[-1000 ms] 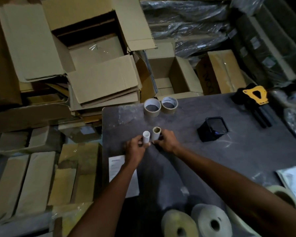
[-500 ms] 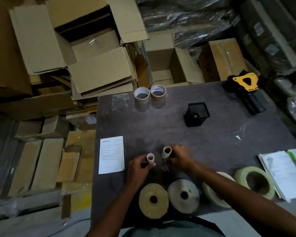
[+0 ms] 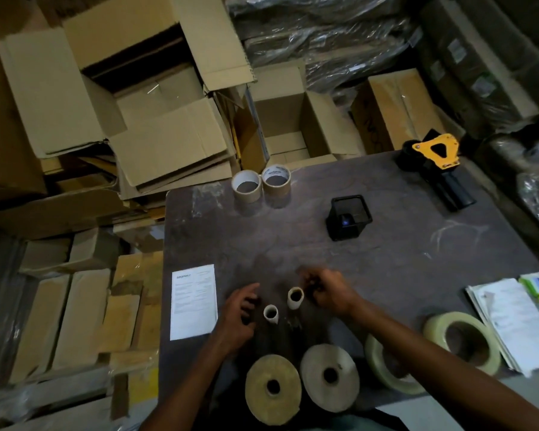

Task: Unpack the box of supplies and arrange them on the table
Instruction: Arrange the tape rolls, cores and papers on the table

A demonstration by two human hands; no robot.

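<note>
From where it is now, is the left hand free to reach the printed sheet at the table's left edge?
Probably yes. The left hand is open, holding nothing, and the printed sheet lies flat just to its left, with only bare table between them.

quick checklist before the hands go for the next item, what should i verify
1. Both cores standing: white core and tan core upright on the table. ok
2. Left hand free: fingers relaxed beside the white core, holding nothing. ok
3. Right hand free: fingers curled next to the tan core; blurred, so whether it holds anything is unclear. cannot tell
4. Cores apart: a gap shows between them. ok
5. Near rolls lie flat just in front of the cores, close enough for a forearm to brush. ok, but watch
6. Open box behind the table: inside too dim to see what remains. cannot tell
</note>
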